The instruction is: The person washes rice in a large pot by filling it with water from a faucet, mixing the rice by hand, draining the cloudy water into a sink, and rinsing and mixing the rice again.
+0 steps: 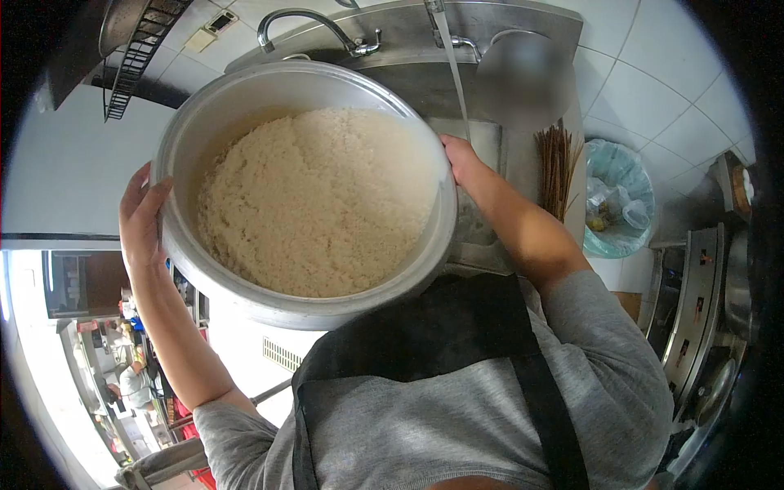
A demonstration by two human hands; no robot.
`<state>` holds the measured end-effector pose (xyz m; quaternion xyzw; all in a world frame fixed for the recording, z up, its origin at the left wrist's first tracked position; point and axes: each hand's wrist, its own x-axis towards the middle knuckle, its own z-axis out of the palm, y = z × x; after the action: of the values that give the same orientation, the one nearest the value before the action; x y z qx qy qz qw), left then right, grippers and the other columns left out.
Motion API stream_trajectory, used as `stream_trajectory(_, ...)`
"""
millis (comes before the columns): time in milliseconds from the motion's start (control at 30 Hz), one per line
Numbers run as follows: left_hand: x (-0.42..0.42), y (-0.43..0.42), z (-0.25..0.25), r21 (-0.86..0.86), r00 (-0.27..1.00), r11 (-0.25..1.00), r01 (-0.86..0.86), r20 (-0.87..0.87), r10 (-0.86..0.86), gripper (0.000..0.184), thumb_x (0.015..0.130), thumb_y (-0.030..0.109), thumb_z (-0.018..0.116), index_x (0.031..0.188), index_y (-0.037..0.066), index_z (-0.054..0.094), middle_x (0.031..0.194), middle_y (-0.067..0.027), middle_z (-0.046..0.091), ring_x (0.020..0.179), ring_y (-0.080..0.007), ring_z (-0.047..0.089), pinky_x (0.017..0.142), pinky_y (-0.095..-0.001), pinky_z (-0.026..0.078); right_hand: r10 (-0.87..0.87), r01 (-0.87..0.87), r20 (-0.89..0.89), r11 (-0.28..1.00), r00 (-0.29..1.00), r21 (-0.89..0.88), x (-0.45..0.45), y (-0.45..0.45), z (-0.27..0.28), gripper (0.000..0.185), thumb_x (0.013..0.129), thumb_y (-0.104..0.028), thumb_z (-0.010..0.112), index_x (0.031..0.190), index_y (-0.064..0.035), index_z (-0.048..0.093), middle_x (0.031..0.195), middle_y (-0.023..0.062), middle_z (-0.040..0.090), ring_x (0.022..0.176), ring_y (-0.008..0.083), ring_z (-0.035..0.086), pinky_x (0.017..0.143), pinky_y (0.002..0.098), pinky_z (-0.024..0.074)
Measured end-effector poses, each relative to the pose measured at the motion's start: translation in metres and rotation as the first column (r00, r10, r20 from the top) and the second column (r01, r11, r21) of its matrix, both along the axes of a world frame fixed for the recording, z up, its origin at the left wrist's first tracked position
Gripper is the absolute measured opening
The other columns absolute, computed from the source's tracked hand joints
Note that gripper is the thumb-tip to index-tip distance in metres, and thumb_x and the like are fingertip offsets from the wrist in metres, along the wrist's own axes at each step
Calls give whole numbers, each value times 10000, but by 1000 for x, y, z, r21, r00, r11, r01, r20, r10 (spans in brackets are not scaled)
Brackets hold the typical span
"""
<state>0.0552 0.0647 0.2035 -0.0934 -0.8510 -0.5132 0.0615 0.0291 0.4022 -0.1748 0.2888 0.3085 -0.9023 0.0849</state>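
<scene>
A large round metal pot is held up in front of my chest, tilted so its inside faces the camera. Pale rice fills much of it, with whitish cloudy liquid along the upper right side. My left hand grips the pot's left rim, thumb over the edge and fingers outside. On the opposite side my right hand is closed around the rim, its fingers mostly hidden behind the pot.
Behind the pot is a steel sink, where water runs from a tap. A second curved faucet, a bundle of thin sticks and a lined bin are nearby. A person is far off, lower left.
</scene>
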Motion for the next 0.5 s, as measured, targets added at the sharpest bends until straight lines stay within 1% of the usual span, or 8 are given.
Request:
stream_trajectory(300,2,5,2,-1,1000,1000,19,9,-19,478,790,64,584,1194,-123,411,968,-206,603,823,-216,616,725,-277,492,17,-17,-14,999,1000,-39,5,-2,8,347,937,-218,336,989,24,579,966,165,625,840,267,615,798,417,499)
stream_trajectory(400,3,6,3,-11,1000,1000,28,6,-27,471,795,58,576,1197,-122,410,973,-203,603,829,-214,615,726,-282,492,17,-19,-37,999,999,-44,9,-4,15,353,940,-220,328,988,22,581,969,165,626,841,268,616,802,417,498)
stream_trajectory(500,-2,-1,2,-38,1000,999,22,5,-22,522,775,93,594,1209,-128,406,975,-216,599,843,-230,614,738,-309,492,-8,7,-35,1000,999,-23,17,-6,31,339,936,-209,342,1003,26,577,961,170,625,841,274,614,803,412,494)
